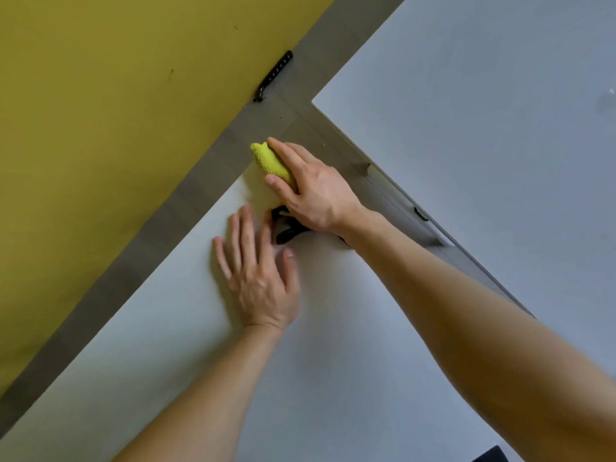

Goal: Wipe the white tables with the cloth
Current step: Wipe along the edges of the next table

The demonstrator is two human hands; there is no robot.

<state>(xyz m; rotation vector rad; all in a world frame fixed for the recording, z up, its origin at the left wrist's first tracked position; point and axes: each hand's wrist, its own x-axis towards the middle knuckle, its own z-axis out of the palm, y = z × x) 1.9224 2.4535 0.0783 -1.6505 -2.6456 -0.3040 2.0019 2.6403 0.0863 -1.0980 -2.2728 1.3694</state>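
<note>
One yellow cloth (pixel 268 160), at the far corner of the near white table (pixel 333 361), gripped between thumb and fingers of the right hand (pixel 313 191). One left hand (pixel 260 278), flat on the same table, fingers straight, holding nothing, just beside a black fitting (pixel 286 228). One second white table (pixel 483 128), to the right across a strip of grey floor (pixel 200 201).

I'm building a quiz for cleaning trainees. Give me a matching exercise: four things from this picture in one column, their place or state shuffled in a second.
1. cloth
2. left hand
3. right hand
4. second table

A. lies flat on the near table
B. grips the cloth
C. yellow, at the near table's far corner
D. across a gap on the right, untouched

Pairs: 1-C, 2-A, 3-B, 4-D
</note>
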